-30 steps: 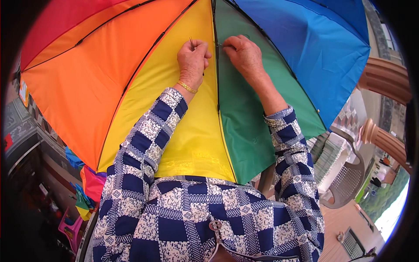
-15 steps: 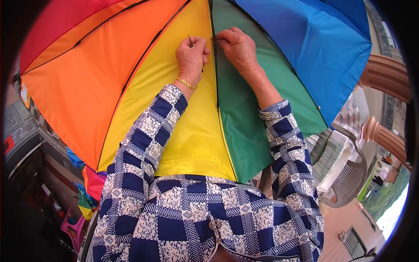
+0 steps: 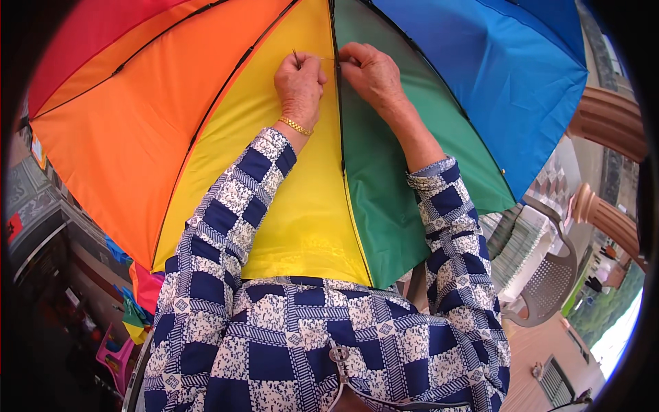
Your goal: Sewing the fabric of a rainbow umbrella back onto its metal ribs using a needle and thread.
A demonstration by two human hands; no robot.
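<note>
An open rainbow umbrella (image 3: 302, 206) spreads in front of me, its inner side and dark ribs facing me. My left hand (image 3: 298, 86) is closed over the yellow panel. Dark pointed tips stick up from its fingers, looking like small scissors (image 3: 296, 58); most of the tool is hidden in the palm. My right hand (image 3: 373, 74) pinches at the dark rib (image 3: 337, 75) between the yellow and green panels. A fine pale thread (image 3: 327, 59) runs between the two hands across this rib. Whether a needle is in the right fingertips is too small to tell.
A grey-brown plastic chair (image 3: 549, 285) stands at the right, beside brownish columns (image 3: 607, 120). Low on the left are a pink plastic stool or basket (image 3: 118, 360) and more colourful fabric (image 3: 146, 288). The umbrella's near edge lies against my checked shirt.
My left hand has shifted slightly up and left, and the thread between the hands shows more clearly. My right hand stays at the rib, its fingers slightly shifted. The umbrella has barely moved.
</note>
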